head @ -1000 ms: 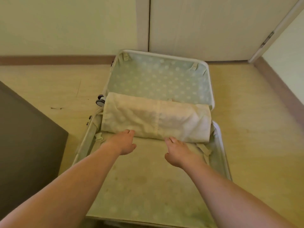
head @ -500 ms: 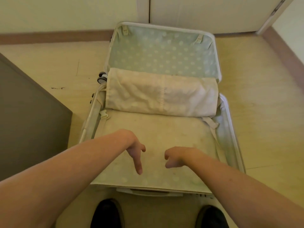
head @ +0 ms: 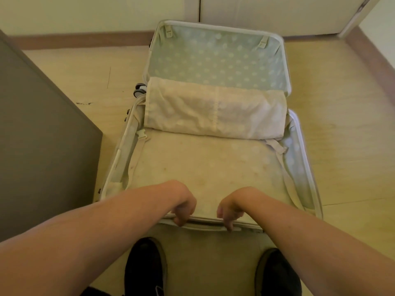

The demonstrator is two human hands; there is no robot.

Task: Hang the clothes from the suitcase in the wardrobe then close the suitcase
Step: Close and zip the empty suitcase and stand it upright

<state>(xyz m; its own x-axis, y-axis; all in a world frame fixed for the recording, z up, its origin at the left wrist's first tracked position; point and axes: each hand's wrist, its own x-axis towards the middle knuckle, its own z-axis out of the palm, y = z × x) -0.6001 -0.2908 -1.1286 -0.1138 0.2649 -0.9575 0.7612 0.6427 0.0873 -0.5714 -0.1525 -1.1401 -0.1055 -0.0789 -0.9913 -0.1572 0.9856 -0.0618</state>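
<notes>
Now my left hand [head: 184, 209] and right hand [head: 227, 213] curled their fingers over the near rim of the open suitcase [head: 213, 223], gripping it between my 2 shoes [head: 145, 265].

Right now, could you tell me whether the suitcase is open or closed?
Open. The suitcase lies flat on the floor, both halves spread, dotted lining showing, with a mesh divider folded across the hinge.

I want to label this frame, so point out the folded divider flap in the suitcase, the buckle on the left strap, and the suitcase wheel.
Divider flap [head: 213, 116]: head view, middle of the folded mesh.
Buckle [head: 141, 133]: head view, on the clip body.
Suitcase wheel [head: 140, 89]: head view, dark wheel at the left hinge side.
</notes>
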